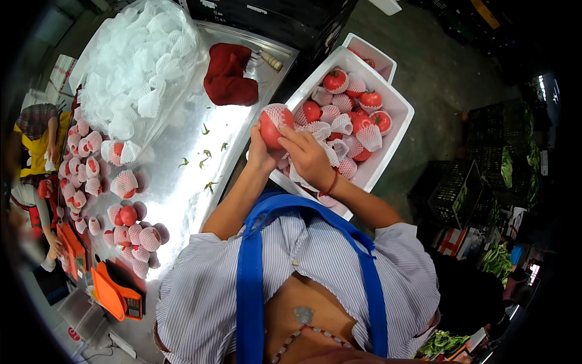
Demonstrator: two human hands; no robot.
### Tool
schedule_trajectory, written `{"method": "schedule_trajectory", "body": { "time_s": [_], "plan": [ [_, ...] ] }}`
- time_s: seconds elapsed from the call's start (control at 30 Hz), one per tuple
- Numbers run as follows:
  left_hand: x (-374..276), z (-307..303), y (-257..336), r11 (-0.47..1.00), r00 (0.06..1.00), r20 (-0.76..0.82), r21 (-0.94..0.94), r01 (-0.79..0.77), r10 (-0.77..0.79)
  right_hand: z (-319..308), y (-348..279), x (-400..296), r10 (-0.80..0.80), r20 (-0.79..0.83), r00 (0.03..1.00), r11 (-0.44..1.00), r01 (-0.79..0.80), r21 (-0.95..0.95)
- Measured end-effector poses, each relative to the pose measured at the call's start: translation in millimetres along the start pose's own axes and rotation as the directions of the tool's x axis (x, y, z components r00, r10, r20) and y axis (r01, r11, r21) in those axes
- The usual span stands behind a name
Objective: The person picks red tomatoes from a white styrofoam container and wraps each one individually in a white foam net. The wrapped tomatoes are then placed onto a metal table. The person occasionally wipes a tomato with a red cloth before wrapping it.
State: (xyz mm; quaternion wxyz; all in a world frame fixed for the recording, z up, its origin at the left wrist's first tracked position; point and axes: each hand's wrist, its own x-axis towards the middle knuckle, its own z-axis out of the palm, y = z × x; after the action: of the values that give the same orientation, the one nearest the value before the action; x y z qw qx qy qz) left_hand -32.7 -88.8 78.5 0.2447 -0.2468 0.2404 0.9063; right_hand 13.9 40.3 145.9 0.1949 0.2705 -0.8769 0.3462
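A large red tomato [271, 135] sits between my two hands, above the near left edge of a white foam box [392, 141]. My left hand [261, 152] cups it from the left and below. The fingers of my right hand [307, 157] press on its right side. A white foam net sleeve [275, 110] covers the tomato's top, while its lower part is bare. Inside the box lie several tomatoes [335, 80], many partly in net sleeves, along with loose crumpled sleeves [342, 123].
A metal table [182, 200] on my left bears a bag of foam nets [136, 68], a dark red cloth [231, 75], a wooden-handled tool [271, 60], green stems [204, 159], netted tomatoes [125, 184] and an orange scale [116, 291]. Two people [38, 136] stand beyond. Black crates [454, 191] are at right.
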Motion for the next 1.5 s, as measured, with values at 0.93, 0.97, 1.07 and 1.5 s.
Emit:
{"method": "schedule_trajectory", "body": {
  "time_s": [0.93,0.97,1.07,1.5],
  "plan": [
    [-38,22,29,0.922,0.940,0.334,0.381,-0.063,-0.073,-42,78,17,0.581,-0.058,0.812,0.780,-0.534,0.326],
    [-38,24,30,0.923,0.942,0.333,0.374,-0.086,-0.047,-43,78,18,0.576,-0.061,0.815,0.790,-0.536,0.297],
    [-38,29,27,0.916,0.936,0.351,0.382,-0.126,-0.017,-35,80,21,0.584,-0.100,0.805,0.804,-0.558,0.203],
    [-43,34,24,0.545,0.919,0.391,0.784,-0.298,-0.059,5,57,19,0.638,-0.055,0.768,0.732,-0.582,0.353]
  ]
}}
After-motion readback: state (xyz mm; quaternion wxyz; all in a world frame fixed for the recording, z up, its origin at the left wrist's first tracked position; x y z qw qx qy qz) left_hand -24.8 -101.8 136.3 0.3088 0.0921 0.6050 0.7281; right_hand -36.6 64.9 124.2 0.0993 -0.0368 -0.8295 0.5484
